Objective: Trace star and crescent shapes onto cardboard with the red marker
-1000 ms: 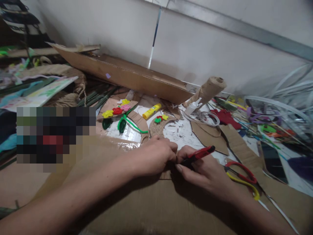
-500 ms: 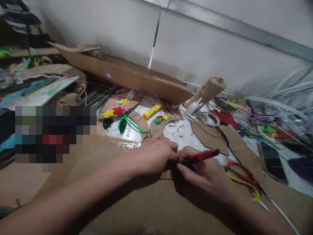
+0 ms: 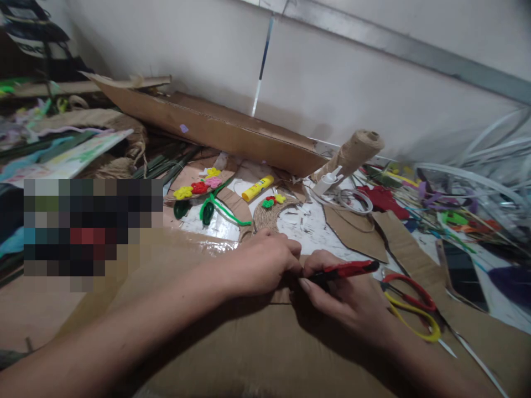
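My right hand (image 3: 344, 296) grips a red and black utility knife (image 3: 346, 270), its handle pointing right and its tip hidden where both hands meet. My left hand (image 3: 261, 262) is curled into a fist and presses down on a large brown cardboard sheet (image 3: 232, 354) that fills the foreground. What the left fingers pinch, if anything, is hidden. The knife tip sits at the far edge of the cardboard sheet, right beside my left knuckles.
Red and yellow scissors (image 3: 410, 307) lie right of my right hand. Behind the hands are a jute coaster (image 3: 269, 213) with small flowers, a yellow glue stick (image 3: 257, 188), a twine spool (image 3: 357, 149), cardboard offcuts (image 3: 352, 229), a phone (image 3: 462, 273) and a long cardboard piece (image 3: 215, 130) by the wall.
The knife handle has lowered and swung flatter, toward the right, in my right hand. My left hand has stayed in place on the cardboard.
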Motion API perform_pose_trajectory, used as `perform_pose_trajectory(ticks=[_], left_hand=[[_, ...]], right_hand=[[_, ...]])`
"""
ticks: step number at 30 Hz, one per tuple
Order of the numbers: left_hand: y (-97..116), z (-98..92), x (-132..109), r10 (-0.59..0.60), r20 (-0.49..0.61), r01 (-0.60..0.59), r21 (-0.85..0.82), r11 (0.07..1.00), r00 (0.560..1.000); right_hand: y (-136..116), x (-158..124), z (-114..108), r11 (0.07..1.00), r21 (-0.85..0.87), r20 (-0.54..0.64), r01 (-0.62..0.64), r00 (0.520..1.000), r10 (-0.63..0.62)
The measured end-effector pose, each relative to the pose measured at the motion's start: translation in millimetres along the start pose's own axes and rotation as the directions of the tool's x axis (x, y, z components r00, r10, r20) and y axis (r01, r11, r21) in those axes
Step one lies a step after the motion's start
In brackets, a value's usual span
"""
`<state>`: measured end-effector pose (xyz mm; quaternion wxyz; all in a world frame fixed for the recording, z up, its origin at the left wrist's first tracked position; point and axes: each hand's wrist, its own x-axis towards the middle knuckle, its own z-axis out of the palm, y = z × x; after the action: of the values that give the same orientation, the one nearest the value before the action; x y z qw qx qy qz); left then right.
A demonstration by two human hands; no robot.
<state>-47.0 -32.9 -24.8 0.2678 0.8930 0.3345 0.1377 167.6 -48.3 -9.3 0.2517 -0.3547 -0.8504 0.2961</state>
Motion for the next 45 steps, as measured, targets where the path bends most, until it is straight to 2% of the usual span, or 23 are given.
perform_pose_trajectory(ticks=[8,14,20,28,35,45], left_hand=[[1.3,-2.3,-0.1,-0.008,0.007,0.008,-0.014,1.0,1.0],[-2.5,0.7,0.3,0.018,-0.001,-0.018,-0.017,1.0,1.0],[-4.2,1.1,0.8,0.027,-0.007,-0.027,-0.036,0.999,1.0],[-2.9,-0.3,0.3,0.022,-0.002,-0.022,-0.036,0.999,1.0],[-5.5,1.8,0.6,0.03,-0.012,-0.031,-0.046,0.998,0.999],[-5.2,1.4,1.6,0.018,-0.003,-0.018,-0.09,0.996,1.0]], right_hand=[[-0.6,-0.5,2.8,0.999,-0.035,-0.001,0.021,1.0,-0.021],[2.2,-7.2,7.9,0.999,0.007,-0.017,-0.032,0.999,0.032],[4.1,-8.9,8.2,1.0,0.0,-0.022,0.011,1.0,-0.011],[5.7,-12.9,11.3,0.999,0.019,-0.021,-0.047,0.999,0.048],[5.3,-11.9,13.3,0.999,0.043,-0.048,-0.03,0.998,0.032],[8.4,-13.2,11.6,0.999,0.036,-0.019,-0.008,1.0,0.009]])
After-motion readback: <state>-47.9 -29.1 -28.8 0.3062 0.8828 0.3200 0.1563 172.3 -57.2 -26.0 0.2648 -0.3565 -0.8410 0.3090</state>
